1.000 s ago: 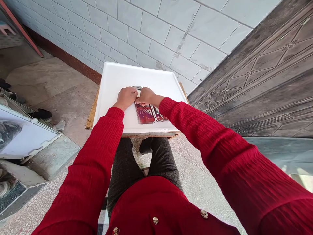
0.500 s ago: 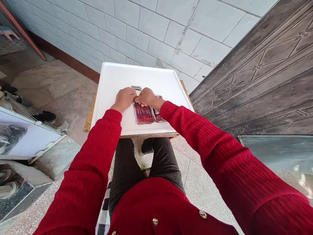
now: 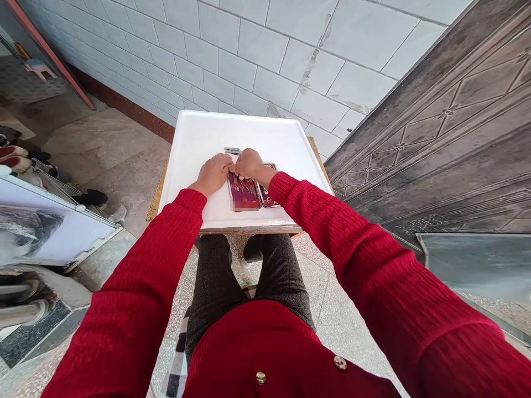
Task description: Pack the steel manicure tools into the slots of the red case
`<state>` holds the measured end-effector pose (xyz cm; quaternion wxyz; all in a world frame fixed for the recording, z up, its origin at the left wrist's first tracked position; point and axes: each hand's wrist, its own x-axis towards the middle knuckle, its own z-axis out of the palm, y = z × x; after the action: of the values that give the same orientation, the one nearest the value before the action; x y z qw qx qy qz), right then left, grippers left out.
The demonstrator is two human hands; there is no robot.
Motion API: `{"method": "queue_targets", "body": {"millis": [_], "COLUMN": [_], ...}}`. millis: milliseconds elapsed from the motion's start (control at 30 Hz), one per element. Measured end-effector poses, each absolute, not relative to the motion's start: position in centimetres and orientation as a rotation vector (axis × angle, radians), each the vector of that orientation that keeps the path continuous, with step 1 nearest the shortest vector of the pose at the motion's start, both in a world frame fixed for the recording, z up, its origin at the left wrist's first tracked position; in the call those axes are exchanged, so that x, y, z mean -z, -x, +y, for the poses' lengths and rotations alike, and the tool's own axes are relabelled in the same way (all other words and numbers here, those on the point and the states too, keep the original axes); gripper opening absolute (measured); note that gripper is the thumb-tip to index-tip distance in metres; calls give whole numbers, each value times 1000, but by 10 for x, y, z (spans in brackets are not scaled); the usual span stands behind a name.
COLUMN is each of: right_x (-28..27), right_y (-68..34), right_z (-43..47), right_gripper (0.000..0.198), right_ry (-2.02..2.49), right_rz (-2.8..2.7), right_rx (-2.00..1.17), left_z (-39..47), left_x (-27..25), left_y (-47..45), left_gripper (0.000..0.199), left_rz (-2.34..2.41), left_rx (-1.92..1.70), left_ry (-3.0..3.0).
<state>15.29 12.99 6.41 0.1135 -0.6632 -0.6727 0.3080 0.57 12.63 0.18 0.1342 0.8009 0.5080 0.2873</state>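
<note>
An open manicure case (image 3: 245, 202) with a dark red lining lies on the white tabletop (image 3: 191, 138). Several slim metal tools show in its left half. The right half, with shiny metal pieces, is partly covered by my right wrist. My left hand (image 3: 214, 173) is closed at the case's upper left corner, its fingertips gripping the edge. Over the top of the left half, my right hand (image 3: 249, 164) is curled in a pinch; whatever its fingers hold is hidden. Just beyond the hands lies a small group of metal pieces (image 3: 232, 150), possibly nail clippers.
A tiled wall (image 3: 257, 66) stands behind the table, and a dark patterned metal door (image 3: 415, 143) is at the right. On the left are a rack with shoes (image 3: 16, 157) and a white panel (image 3: 41, 221). My legs are close to the table's front edge.
The camera view has shifted slightly. My left hand has edged closer to my right at the top of the case. The case and the metal pieces stay in place.
</note>
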Motion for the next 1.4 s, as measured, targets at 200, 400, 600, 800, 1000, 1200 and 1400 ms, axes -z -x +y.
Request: {"method": "queue_targets", "body": {"millis": [200, 400, 600, 800, 1000, 1200, 1400], "right_x": [-63, -65, -80, -102, -92, -82, -90], "right_y": [-153, -156, -166, -152, -129, -141, -162], "right_z": [132, 140, 162, 183, 189, 183, 145], "right_gripper": [23, 27, 23, 17, 15, 15, 12], "right_ry": [1935, 1885, 1798, 1617, 1490, 1553, 1685], "right_rz": [-1929, -1856, -1857, -2404, -2835, -2724, -2549], "right_rx": [-917, -968, -831, -234, -64, -262, -376], "left_z": [125, 122, 121, 119, 119, 118, 118], "left_x": [-2, -3, -5, -3, -2, -4, -2], "left_y": [-5, -6, -7, -4, -3, -3, -2], "left_gripper": [37, 36, 25, 16, 9, 13, 15], "left_rz": [1481, 1520, 1596, 1577, 1629, 1721, 1702], "left_rx": [-836, -835, -875, -1008, -1031, -986, -974], "left_ry": [-2288, -2257, -2263, -2165, -2079, -2115, -2162]}}
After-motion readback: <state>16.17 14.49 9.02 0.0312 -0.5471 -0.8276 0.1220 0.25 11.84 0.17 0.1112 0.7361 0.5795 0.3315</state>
